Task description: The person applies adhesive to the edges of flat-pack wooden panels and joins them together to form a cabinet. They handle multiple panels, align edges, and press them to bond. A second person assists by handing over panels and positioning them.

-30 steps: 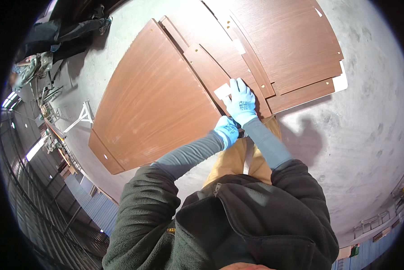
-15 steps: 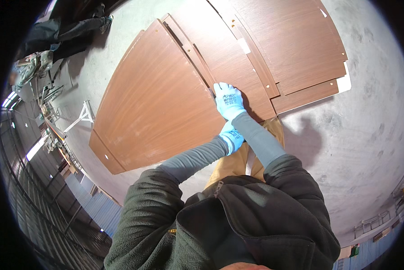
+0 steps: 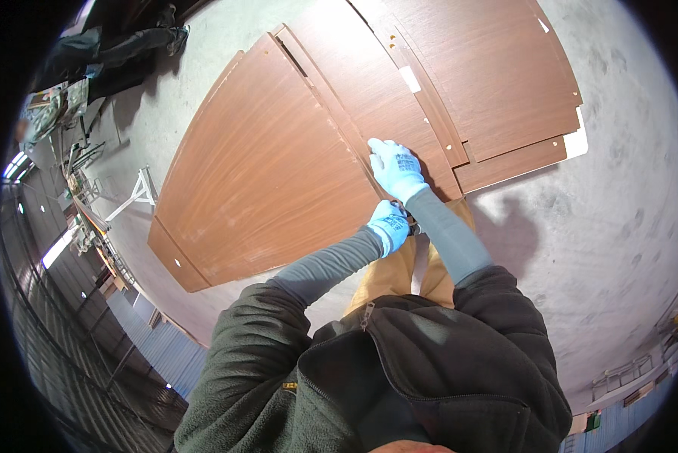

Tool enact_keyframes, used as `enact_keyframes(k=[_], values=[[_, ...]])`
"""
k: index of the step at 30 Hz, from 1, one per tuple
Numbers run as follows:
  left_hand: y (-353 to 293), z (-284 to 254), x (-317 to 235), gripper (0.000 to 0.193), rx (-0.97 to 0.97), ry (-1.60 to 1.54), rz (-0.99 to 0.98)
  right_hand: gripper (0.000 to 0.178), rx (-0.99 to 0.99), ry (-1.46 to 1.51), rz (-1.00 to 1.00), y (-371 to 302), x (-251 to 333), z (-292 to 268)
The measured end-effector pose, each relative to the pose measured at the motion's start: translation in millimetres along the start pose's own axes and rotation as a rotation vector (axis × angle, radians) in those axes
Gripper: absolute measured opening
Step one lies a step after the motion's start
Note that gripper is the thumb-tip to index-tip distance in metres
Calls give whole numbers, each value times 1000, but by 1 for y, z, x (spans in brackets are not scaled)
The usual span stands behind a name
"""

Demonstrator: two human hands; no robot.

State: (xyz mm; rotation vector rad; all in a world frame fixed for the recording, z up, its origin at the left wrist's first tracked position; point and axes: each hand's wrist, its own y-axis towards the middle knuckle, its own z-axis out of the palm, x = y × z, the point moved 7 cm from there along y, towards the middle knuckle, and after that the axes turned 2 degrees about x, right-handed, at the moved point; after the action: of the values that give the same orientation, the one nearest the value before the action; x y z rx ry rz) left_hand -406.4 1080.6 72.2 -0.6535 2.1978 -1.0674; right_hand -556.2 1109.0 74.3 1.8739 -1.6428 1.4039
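Several brown wood-grain panels lie flat on a grey concrete floor. A large curved-looking panel [image 3: 263, 174] lies on the left, and a narrow strip panel [image 3: 331, 98] runs along its right edge. My right hand [image 3: 395, 167], in a blue glove, rests flat with its fingers spread on the near part of this strip. My left hand [image 3: 390, 225], also gloved, is curled at the strip's near end, just below the right hand. What lies inside its fingers is hidden. A wider panel [image 3: 490, 75] lies to the right.
My tan trousers [image 3: 399, 272] show below the hands. A white metal stand [image 3: 135, 192] and clutter sit at the left by a blue corrugated wall [image 3: 157, 340]. Bare concrete floor [image 3: 611, 211] spreads to the right. A white sheet corner [image 3: 578, 140] peeks from under the right panels.
My right hand has slid left and toward me along the strip, and the white piece under it is no longer seen. My left hand has stayed at the strip's near end.
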Motion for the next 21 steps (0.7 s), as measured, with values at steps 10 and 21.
enact_keyframes(k=[10, 21], values=[[-80, -37, -2, 25, -237, -890, -281, 42, -201, 97, -94, -103, -15, -104], [-101, -87, -47, 41, -822, -1799, -416, 66, 28, 900, 205, -165, -7, -87]])
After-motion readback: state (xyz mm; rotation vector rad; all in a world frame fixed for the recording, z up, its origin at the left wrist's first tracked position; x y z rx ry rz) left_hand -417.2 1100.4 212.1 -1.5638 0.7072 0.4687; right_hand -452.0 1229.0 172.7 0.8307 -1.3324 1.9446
